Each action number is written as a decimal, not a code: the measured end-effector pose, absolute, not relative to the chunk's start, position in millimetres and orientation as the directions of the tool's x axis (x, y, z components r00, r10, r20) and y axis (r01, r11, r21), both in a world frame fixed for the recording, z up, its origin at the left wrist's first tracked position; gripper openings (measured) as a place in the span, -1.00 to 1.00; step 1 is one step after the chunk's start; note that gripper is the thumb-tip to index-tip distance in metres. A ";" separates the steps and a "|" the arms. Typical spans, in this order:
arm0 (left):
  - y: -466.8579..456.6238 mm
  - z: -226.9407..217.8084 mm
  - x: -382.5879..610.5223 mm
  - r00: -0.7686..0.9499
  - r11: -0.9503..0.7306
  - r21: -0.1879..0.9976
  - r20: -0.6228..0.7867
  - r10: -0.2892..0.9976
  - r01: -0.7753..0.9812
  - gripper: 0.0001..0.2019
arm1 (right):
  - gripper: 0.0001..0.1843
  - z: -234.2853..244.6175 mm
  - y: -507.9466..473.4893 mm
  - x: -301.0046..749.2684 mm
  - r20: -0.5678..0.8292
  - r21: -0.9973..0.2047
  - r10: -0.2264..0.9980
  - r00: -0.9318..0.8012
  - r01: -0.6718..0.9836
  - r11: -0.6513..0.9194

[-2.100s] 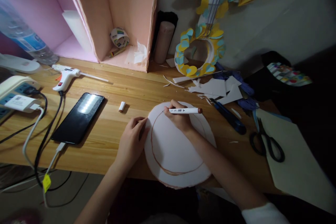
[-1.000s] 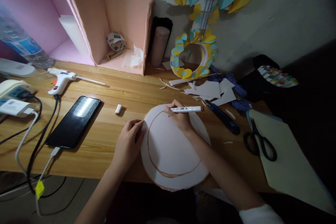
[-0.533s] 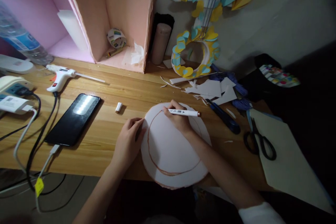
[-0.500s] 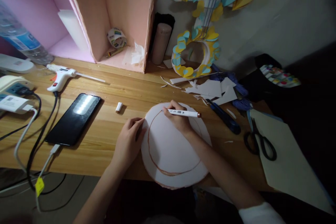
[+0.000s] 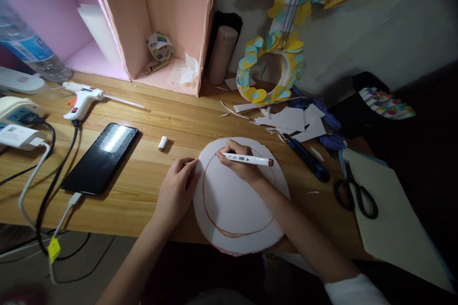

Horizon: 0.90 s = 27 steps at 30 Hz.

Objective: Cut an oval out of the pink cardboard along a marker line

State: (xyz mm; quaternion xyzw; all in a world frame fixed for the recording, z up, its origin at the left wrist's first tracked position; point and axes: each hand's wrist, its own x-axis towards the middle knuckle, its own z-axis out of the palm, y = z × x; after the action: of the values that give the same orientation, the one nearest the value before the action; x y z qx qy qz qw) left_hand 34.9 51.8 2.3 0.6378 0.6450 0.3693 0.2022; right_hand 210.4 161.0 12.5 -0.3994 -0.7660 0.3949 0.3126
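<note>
A round white cardboard disc (image 5: 236, 209) lies at the table's front edge and overhangs it a little. A brown ring line runs inside its rim, thicker at the left and bottom. My right hand (image 5: 241, 159) is closed around a white marker (image 5: 255, 158) with a brown end, its tip at the upper left of that line. At the disc's left edge, my left hand (image 5: 179, 186) grips the rim with bent fingers, the thumb against the disc. The marker's white cap (image 5: 163, 143) lies on the table beyond my left hand.
On the left are a phone (image 5: 102, 159), a glue gun (image 5: 84, 100) and cables. A blue cutter (image 5: 307, 158), paper scraps (image 5: 286, 119) and black scissors (image 5: 354, 193) lie to the right. Behind stand a pink cardboard box (image 5: 179, 19) and a heart-covered ring (image 5: 246, 76).
My right hand has shifted slightly left, taking the marker tip a little left and down along the brown line. My left hand stays at the rim. The view has shifted slightly.
</note>
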 end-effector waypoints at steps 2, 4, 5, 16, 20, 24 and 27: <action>51.6 2.6 34.7 -0.106 -0.086 0.732 0.213 0.971 0.676 -0.73 | -0.75 13.0 160.2 210.0 0.154 -0.861 0.844 -0.514 0.349 0.369; 51.3 2.5 34.6 -0.107 -0.086 0.731 0.213 0.971 0.677 -0.72 | -0.76 13.7 159.8 209.6 0.158 -0.862 0.831 -0.534 0.336 0.380; 51.2 2.4 34.6 -0.108 -0.085 0.730 0.213 0.971 0.679 -0.72 | -0.77 14.1 159.7 209.5 0.161 -0.861 0.826 -0.540 0.332 0.384; 50.4 2.5 33.7 -0.109 -0.091 0.729 0.223 0.969 0.678 -0.74 | -0.83 15.2 156.3 213.6 0.225 -0.861 0.766 -0.603 0.244 0.446; 53.8 1.7 34.9 -0.113 -0.073 0.749 0.195 0.974 0.658 -0.75 | -0.72 29.3 173.3 234.0 0.305 -0.914 0.917 -0.258 0.192 0.358; 38.5 10.4 32.7 -0.218 -0.012 0.781 0.189 0.957 0.625 -0.68 | -0.66 44.5 194.1 279.1 0.111 -0.983 0.994 -0.013 0.149 0.111; 1.8 21.9 24.0 -0.250 0.119 0.834 0.024 0.968 0.538 -0.67 | -0.64 41.8 190.3 316.2 0.070 -0.967 0.997 0.012 0.245 0.065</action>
State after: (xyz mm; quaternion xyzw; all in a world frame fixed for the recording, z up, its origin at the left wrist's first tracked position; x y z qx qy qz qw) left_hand 24.0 1.8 21.9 0.5435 0.6928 0.3810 0.2819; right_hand 316.2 190.3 41.8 -0.5457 -0.5692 0.4123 0.4564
